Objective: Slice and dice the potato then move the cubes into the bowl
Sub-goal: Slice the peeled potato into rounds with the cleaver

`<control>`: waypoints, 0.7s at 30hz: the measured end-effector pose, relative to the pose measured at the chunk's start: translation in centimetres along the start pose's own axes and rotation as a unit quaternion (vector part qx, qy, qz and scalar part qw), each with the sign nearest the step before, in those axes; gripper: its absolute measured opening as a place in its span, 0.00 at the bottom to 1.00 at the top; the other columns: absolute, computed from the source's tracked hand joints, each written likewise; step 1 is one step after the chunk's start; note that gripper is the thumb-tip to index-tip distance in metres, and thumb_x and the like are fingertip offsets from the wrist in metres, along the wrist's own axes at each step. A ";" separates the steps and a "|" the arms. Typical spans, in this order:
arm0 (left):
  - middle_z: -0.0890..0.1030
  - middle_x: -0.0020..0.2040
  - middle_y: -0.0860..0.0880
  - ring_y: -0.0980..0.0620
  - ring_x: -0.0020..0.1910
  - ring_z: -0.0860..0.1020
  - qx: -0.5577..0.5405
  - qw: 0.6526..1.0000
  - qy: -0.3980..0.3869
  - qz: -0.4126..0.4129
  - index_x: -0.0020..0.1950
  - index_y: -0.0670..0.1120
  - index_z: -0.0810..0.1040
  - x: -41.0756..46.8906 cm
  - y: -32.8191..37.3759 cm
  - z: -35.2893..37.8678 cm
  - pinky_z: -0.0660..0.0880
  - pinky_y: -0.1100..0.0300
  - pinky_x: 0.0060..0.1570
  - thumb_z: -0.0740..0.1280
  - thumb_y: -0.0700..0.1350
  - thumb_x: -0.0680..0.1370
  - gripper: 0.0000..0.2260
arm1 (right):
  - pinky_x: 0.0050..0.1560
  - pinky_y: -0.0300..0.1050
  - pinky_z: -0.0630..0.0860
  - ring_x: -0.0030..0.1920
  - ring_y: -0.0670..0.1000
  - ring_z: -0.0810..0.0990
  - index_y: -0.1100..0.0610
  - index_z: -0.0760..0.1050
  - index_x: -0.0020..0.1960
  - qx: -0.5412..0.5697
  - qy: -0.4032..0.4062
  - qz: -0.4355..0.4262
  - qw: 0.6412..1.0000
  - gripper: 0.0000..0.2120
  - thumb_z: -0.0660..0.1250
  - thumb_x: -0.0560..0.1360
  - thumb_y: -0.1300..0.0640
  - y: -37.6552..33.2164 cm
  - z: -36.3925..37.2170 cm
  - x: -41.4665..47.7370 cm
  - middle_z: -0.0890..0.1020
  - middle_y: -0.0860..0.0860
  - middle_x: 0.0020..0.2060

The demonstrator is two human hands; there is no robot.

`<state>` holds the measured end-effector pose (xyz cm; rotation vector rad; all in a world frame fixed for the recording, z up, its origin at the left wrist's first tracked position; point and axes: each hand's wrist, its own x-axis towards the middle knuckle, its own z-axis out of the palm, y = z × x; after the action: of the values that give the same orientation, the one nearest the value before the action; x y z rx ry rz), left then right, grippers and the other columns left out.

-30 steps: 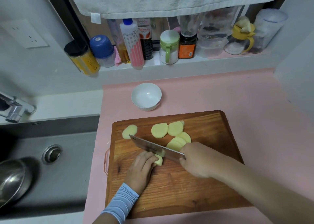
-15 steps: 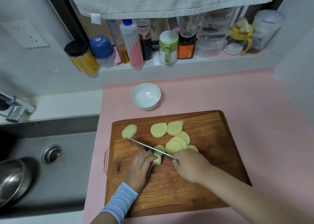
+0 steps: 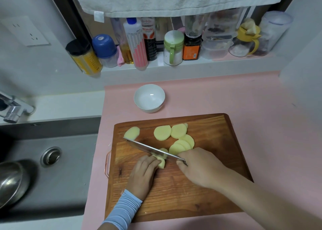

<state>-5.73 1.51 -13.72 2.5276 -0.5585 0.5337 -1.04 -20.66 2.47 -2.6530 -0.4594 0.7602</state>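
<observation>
On the wooden cutting board (image 3: 217, 160) my left hand (image 3: 143, 174) holds down a small end piece of potato (image 3: 161, 161) with curled fingers. My right hand (image 3: 200, 167) grips the handle of a cleaver (image 3: 148, 147), whose blade stands edge-down across that piece, tip pointing far left. Several round potato slices (image 3: 177, 137) lie beyond the blade, and one slice (image 3: 131, 133) lies alone at the far left of the board. An empty white bowl (image 3: 149, 98) stands on the pink counter behind the board.
A grey sink (image 3: 52, 168) with a drain and a steel bowl (image 3: 10, 181) lies left of the board. Several bottles and jars (image 3: 172, 47) line the ledge at the back under a hanging towel. Pink counter (image 3: 261, 107) stretches to the right.
The cleaver has come down from a raised, tilted position onto the potato piece, and a newly cut slice lies beside the blade. My left hand has stayed on the end piece.
</observation>
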 end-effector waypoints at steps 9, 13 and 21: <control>0.73 0.61 0.49 0.46 0.60 0.73 -0.005 1.000 0.001 -0.006 0.63 0.46 0.73 -0.1 -0.1 0.2 0.70 0.54 0.64 0.63 0.39 0.78 0.13 | 0.36 0.46 0.73 0.36 0.49 0.78 0.51 0.75 0.42 -0.035 -0.009 -0.010 0.999 0.14 0.57 0.83 0.48 0.3 -1.0 -1.1 0.79 0.49 0.36; 0.73 0.61 0.49 0.47 0.60 0.73 -0.010 1.000 -0.003 -0.005 0.63 0.46 0.73 -0.1 -0.2 0.2 0.68 0.57 0.67 0.65 0.38 0.77 0.15 | 0.35 0.45 0.73 0.35 0.48 0.78 0.51 0.74 0.40 -0.030 -0.022 0.000 0.999 0.15 0.58 0.83 0.48 0.5 -1.6 -1.4 0.79 0.49 0.35; 0.74 0.61 0.50 0.47 0.60 0.73 -0.028 0.999 0.000 -0.021 0.62 0.47 0.73 0.1 0.1 -0.1 0.69 0.57 0.66 0.67 0.37 0.76 0.15 | 0.40 0.50 0.78 0.38 0.52 0.80 0.53 0.76 0.43 -0.031 -0.031 0.023 0.999 0.14 0.58 0.82 0.49 0.0 -1.3 -0.9 0.80 0.49 0.37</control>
<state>-5.69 1.50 -13.57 2.4813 -0.5121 0.4966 -1.02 -21.26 3.92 -2.7117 -0.4450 0.8583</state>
